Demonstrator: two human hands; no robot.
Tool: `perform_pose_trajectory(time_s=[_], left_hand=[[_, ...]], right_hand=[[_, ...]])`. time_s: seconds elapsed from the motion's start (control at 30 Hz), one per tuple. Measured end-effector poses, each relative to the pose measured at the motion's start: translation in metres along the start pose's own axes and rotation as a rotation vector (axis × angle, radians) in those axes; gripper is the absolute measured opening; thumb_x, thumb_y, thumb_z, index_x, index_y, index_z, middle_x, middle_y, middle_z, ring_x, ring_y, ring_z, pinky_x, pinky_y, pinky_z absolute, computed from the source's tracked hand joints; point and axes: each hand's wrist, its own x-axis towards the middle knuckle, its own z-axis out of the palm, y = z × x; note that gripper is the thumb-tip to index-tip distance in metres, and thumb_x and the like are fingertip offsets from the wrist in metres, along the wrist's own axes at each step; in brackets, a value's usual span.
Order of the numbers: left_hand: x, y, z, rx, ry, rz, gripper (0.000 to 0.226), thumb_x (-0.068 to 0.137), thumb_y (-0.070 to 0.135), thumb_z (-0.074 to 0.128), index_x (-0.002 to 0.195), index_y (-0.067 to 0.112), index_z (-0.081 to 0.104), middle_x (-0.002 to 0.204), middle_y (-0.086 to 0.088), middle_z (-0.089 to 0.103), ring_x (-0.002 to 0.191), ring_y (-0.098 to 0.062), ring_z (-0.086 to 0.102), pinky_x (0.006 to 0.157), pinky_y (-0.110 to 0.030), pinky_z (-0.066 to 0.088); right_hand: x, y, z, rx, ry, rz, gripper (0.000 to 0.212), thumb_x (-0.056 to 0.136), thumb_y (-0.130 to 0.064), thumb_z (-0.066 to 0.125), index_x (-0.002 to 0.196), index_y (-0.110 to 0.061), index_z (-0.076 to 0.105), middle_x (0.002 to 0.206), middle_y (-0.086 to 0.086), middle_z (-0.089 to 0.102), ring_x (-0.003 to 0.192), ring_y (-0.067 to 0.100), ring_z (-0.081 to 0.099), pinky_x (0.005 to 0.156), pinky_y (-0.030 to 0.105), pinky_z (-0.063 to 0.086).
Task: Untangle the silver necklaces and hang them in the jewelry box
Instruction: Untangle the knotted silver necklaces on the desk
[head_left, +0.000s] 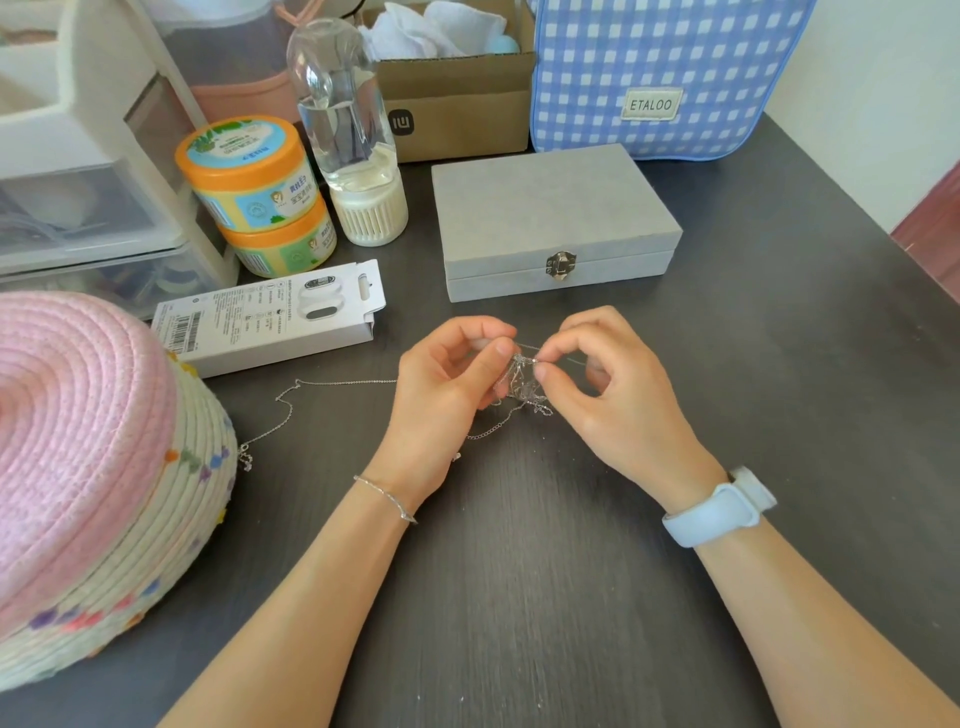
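Necklace tangle (522, 382) — tail trailing left

A dark wood-grain table (519, 597) is stretching out in front of me. A closed grey jewelry box (556, 218) is sitting on it ahead of me, latch facing me. Behind it, a cardboard box (457, 114) and a blue checked bag (670, 67) are standing. To my left, a white carton (275, 317) is lying flat, two orange-lidded jars (260, 192) are sitting stacked, and a clear bottle (353, 140) is standing beside them. A pink-topped woven basket (98, 478) is resting at the near left. A thin silver chain (291, 410) is trailing across the tabletop.
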Motion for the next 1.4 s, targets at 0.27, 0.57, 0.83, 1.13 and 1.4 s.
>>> perform_pose_trajectory(time_s=[0.27, 0.57, 0.83, 1.13, 1.4], left_hand=[[-0.002, 0.001, 0.001, 0.119, -0.112, -0.019, 0.01, 0.083, 0.003, 0.064, 0.079, 0.011, 0.065, 0.057, 0.013, 0.059, 0.051, 0.001, 0.048, 0.051, -0.011, 0.036], [-0.001, 0.003, -0.003, 0.235, -0.128, -0.029, 0.019, 0.089, 0.011, 0.059, 0.07, 0.015, 0.059, 0.057, 0.014, 0.055, 0.051, 0.002, 0.045, 0.053, -0.009, 0.035], [0.001, -0.006, -0.004, 0.354, -0.076, 0.077, 0.016, 0.091, 0.02, 0.052, 0.075, 0.024, 0.052, 0.062, 0.014, 0.049, 0.053, 0.0, 0.04, 0.056, -0.014, 0.034], [-0.002, 0.0, -0.002, 0.364, -0.109, 0.102, 0.018, 0.093, 0.009, 0.049, 0.077, 0.018, 0.052, 0.065, 0.006, 0.046, 0.059, -0.006, 0.039, 0.056, -0.017, 0.035], [-0.001, -0.005, -0.001, 0.356, -0.107, 0.145, 0.01, 0.086, 0.021, 0.051, 0.076, 0.022, 0.054, 0.066, 0.011, 0.049, 0.057, -0.004, 0.041, 0.056, -0.015, 0.036]], right_hand=[[0.003, -0.001, -0.004, 0.095, -0.009, -0.024, 0.012, 0.079, -0.028, 0.054, 0.074, -0.037, 0.049, 0.09, -0.017, 0.049, 0.066, -0.001, 0.047, 0.063, 0.017, 0.031], [0.003, 0.006, -0.006, -0.071, 0.035, -0.103, 0.002, 0.085, -0.025, 0.05, 0.083, -0.026, 0.051, 0.088, -0.022, 0.046, 0.072, 0.004, 0.047, 0.064, 0.024, 0.039], [0.003, 0.004, -0.005, 0.145, -0.112, -0.055, 0.011, 0.086, -0.025, 0.045, 0.077, -0.026, 0.05, 0.086, -0.014, 0.051, 0.07, 0.007, 0.047, 0.066, 0.019, 0.036], [0.002, -0.003, -0.008, 0.079, -0.049, 0.005, 0.012, 0.081, -0.029, 0.052, 0.081, -0.041, 0.055, 0.075, -0.027, 0.056, 0.06, 0.001, 0.047, 0.059, 0.012, 0.03], [0.0, -0.006, -0.005, -0.001, -0.039, -0.035, 0.01, 0.08, -0.024, 0.056, 0.073, -0.031, 0.055, 0.079, -0.016, 0.055, 0.065, -0.005, 0.049, 0.06, 0.017, 0.029]])
